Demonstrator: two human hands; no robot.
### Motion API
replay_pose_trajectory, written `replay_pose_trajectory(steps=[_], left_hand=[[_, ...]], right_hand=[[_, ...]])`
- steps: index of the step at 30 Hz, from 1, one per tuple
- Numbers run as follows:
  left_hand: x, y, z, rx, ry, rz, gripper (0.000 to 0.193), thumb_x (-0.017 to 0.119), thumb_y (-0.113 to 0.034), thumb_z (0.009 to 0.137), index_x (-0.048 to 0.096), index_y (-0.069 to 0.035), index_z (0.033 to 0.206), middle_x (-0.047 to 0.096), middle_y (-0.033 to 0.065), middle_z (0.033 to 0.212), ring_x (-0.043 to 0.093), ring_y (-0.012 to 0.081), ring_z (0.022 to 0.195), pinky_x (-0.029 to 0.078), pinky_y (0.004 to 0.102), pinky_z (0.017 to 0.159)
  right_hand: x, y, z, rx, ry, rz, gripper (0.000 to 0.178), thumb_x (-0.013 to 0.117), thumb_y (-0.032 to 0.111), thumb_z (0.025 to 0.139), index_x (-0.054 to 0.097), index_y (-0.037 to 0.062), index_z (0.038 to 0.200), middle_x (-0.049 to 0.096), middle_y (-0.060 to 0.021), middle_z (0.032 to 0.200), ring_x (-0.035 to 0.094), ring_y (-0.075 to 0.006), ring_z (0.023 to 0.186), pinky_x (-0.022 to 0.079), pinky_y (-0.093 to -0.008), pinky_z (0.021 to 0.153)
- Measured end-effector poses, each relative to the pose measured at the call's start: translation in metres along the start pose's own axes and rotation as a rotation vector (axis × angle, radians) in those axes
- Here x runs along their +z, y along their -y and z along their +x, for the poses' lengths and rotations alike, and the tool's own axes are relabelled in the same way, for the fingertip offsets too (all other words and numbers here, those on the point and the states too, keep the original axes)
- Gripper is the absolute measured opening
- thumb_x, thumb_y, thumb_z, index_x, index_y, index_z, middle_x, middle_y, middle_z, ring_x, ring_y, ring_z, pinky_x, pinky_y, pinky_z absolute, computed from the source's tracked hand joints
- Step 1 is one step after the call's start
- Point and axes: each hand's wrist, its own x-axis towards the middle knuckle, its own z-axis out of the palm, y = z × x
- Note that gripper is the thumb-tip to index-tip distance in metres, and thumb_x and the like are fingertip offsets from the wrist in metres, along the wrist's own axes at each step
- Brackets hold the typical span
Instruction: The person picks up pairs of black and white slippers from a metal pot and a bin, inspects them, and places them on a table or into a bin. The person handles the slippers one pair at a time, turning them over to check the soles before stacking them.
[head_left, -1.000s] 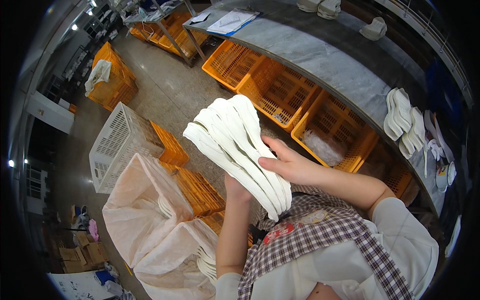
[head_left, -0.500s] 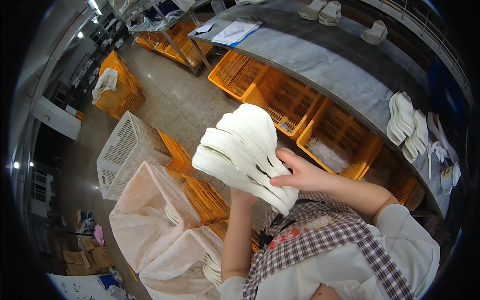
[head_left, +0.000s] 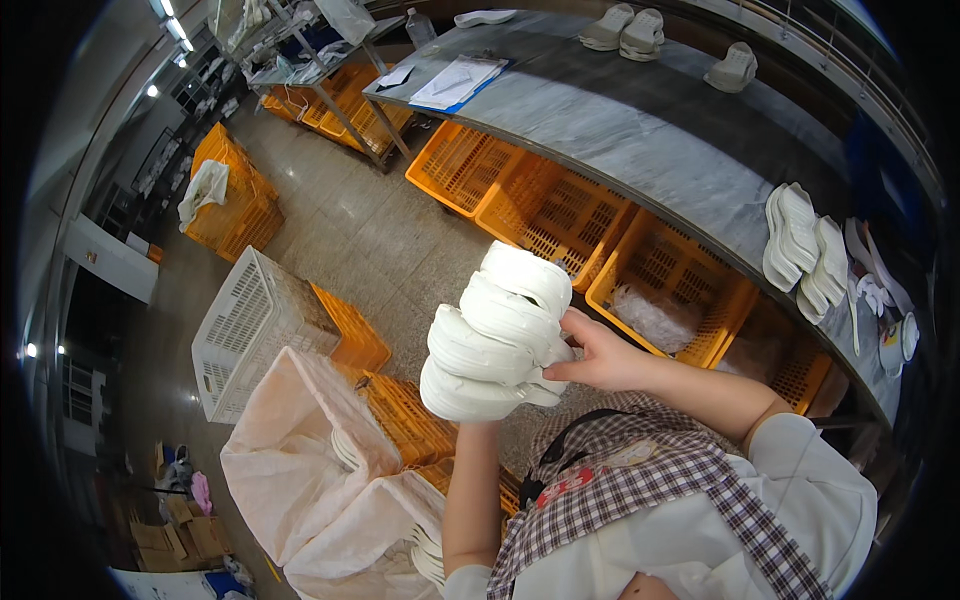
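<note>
In front of the checked apron (head_left: 655, 477), a stack of white soles (head_left: 500, 335) is held up, not yet set down, its edge clamped by the right hand (head_left: 597, 357). Left hand hidden behind it; grip cannot be told. Similar pieces (head_left: 427, 556) already lodged in pale liner (head_left: 285, 475); further soles (head_left: 790, 238) laid on worktop (head_left: 625, 110).

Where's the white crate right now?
In the head view, the white crate is left of centre, next to an orange crate, just beyond a pale sack.

Footwear workshop (white soles (head_left: 790, 230) on the long workbench (head_left: 640, 130)), orange crates (head_left: 560, 214) beneath.
</note>
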Motion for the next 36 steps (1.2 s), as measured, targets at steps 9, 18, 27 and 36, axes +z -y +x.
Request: replay_pose_trajectory(steps=[9,18,27,36], left_hand=[[0.041,-0.034,-0.012,-0.232,-0.053,-0.302,0.046,0.037,-0.024,0.101,0.03,-0.003,0.141,0.042,0.0147,0.139,0.045,0.024,0.124,0.039,0.0326,0.103],[0.048,-0.056,-0.017,-0.31,-0.046,-0.351,0.042,0.043,-0.023,0.098,0.042,0.002,0.131,0.052,0.0165,0.128,0.056,0.0276,0.112,0.05,0.0404,0.093],[0.051,-0.052,-0.017,-0.393,0.019,-0.471,0.049,0.041,-0.029,0.096,0.04,0.004,0.132,0.05,0.0193,0.129,0.055,0.0301,0.114,0.047,0.0416,0.095],[0.056,-0.048,-0.015,-0.451,-0.041,-0.542,0.051,0.045,-0.034,0.096,0.043,0.003,0.13,0.053,0.0192,0.125,0.057,0.0289,0.11,0.05,0.0399,0.09]], right_hand=[[-0.027,-0.014,0.017,-0.622,-0.076,-0.355,0.052,0.055,-0.008,0.08,0.05,0.0103,0.128,0.046,-0.0141,0.13,0.045,-0.0299,0.122,0.038,-0.0389,0.102],[-0.025,-0.024,-0.014,-0.029,0.154,0.573,0.034,0.052,0.014,0.093,0.047,0.0029,0.125,0.04,-0.0128,0.139,0.041,-0.0215,0.127,0.034,-0.0354,0.105],[-0.017,-0.016,-0.02,0.054,0.095,0.38,0.039,0.055,0.017,0.092,0.043,0.0051,0.127,0.039,-0.0105,0.139,0.044,-0.0201,0.122,0.04,-0.035,0.1],[-0.016,-0.018,-0.02,0.073,0.058,0.367,0.036,0.059,0.018,0.089,0.047,0.0062,0.121,0.038,-0.0105,0.141,0.042,-0.0225,0.123,0.036,-0.0378,0.103]])
